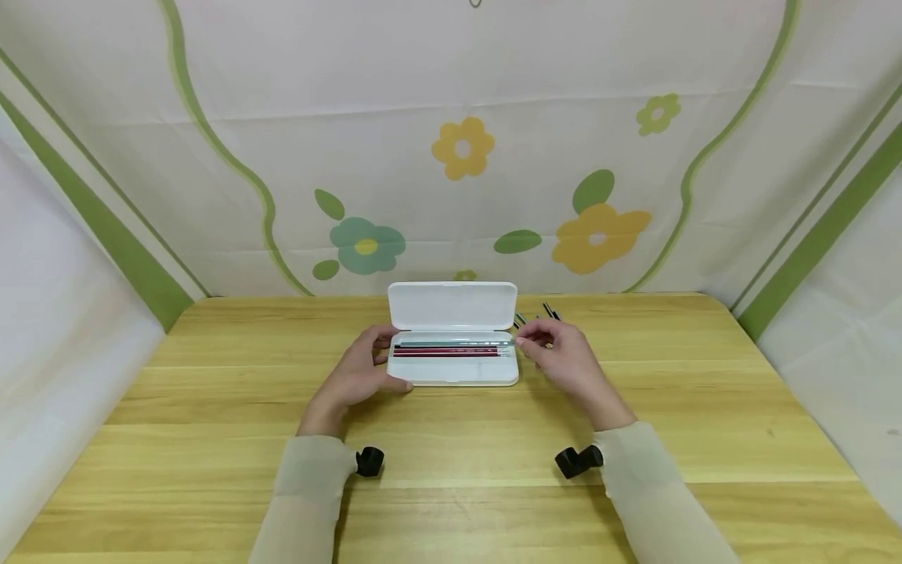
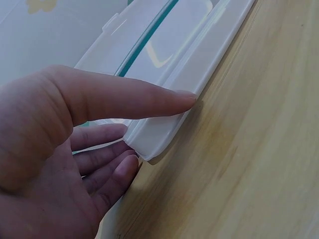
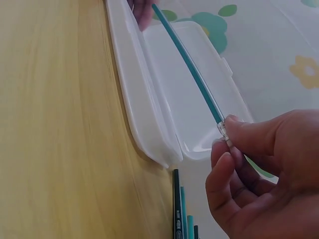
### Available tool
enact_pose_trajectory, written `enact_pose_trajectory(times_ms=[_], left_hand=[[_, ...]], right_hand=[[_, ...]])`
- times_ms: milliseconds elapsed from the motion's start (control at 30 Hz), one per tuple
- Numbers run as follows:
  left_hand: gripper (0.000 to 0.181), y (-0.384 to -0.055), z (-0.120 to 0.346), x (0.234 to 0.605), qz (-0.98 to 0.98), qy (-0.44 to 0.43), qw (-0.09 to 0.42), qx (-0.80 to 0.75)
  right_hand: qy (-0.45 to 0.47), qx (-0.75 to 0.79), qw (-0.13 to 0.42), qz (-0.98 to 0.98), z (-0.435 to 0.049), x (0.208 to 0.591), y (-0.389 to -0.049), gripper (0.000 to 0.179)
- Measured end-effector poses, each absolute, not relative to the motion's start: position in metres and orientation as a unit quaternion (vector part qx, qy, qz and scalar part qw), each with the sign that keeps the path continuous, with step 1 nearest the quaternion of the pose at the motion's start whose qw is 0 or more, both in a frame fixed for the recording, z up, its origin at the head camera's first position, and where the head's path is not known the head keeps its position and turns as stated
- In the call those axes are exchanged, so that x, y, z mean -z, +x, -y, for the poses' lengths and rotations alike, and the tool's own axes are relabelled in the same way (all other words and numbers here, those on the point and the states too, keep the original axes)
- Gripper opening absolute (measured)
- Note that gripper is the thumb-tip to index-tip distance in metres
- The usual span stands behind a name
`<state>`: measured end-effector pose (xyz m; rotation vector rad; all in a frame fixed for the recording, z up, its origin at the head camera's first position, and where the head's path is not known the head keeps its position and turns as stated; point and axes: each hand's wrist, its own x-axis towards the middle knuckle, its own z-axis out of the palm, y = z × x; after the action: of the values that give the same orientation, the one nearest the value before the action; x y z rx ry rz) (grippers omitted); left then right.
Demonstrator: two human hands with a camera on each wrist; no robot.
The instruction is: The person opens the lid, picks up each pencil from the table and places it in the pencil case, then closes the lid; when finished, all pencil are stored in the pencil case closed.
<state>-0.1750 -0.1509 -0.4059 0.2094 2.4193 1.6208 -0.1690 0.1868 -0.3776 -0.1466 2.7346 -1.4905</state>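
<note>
A white pencil case [image 1: 454,373] stands on the table with its lid [image 1: 452,305] raised at the back. My left hand [image 1: 355,377] holds the case's left end, thumb along the front edge and the other fingers at the end wall. With thumb and fingertips, my right hand [image 1: 564,362] pinches a teal pencil [image 3: 192,69] by its eraser end. That pencil stretches over the open case, tip pointing left. Dark red pencils [image 1: 444,354] lie lengthwise inside, erasers to the right.
Several dark and teal pencils [image 3: 177,204] lie on the wooden table [image 1: 451,446] beyond the right hand, beside the case's right end. Behind the table hangs a white cloth [image 1: 395,157] with flowers. Black wrist cameras [image 1: 369,461] sit on both sleeves.
</note>
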Motion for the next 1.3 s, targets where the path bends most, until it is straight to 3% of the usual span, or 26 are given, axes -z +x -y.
enact_pose_trajectory(times_ms=[1300], left_hand=[[0.09, -0.176, 0.151, 0.408, -0.813, 0.072, 0.112, -0.566]], right_hand=[[-0.026, 0.454, -0.009, -0.89, -0.163, 0.397, -0.204, 0.011]])
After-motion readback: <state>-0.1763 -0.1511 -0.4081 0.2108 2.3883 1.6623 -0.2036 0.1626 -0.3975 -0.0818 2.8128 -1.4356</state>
